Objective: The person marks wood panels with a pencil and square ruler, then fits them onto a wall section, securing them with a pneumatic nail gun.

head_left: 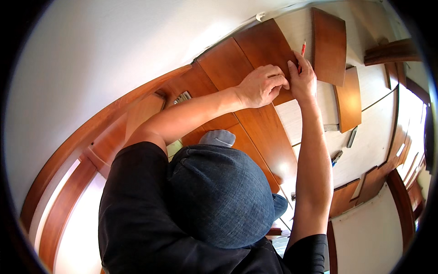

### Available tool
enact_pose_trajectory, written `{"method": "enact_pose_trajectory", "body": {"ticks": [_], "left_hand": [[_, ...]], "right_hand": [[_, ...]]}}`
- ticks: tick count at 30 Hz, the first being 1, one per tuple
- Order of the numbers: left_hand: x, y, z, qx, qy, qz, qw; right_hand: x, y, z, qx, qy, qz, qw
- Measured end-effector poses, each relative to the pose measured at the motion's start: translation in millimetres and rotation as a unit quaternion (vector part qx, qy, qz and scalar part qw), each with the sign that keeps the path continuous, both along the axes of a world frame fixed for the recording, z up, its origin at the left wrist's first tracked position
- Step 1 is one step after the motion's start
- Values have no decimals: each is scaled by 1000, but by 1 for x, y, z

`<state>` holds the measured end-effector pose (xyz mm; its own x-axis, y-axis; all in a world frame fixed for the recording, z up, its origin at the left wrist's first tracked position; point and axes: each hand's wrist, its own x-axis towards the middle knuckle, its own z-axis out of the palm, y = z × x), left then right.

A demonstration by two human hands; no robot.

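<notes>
While the right hand [303, 81] closes around a slim red pencil [303, 48] at the edge of a glossy reddish-brown wooden board [265, 44], the left hand [261, 86] curls just beside it, its grip unclear. That board lies near the white wall [137, 45].

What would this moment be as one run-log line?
left hand: over brown plank | right hand: holding red pencil by plank's edge | to the right: separate board, blue-handled tool

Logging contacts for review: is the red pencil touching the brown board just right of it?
Apart. The head view shows pale surface between the red pencil, at the right hand, and the left edge of the brown board.
</notes>
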<state>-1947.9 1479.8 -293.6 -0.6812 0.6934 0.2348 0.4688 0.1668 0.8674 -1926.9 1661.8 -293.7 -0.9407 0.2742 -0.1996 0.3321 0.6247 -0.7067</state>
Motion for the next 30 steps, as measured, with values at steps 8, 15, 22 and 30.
{"method": "enact_pose_trajectory", "body": {"ticks": [8,15,22,30], "left_hand": [[-2,-15,-16,-64,35,-28,997],[-2,-19,-19,-69,53,-39,995],[-1,-20,-19,-75,63,-47,994],[-49,-7,-12,-74,178,-13,981]], "right_hand": [[-7,7,-3,-38,-33,-5,999],[-7,8,-8,-56,-33,-8,998],[-5,10,-14,-66,-14,-6,998],[-6,12,-2,-47,-41,-4,998]]}}
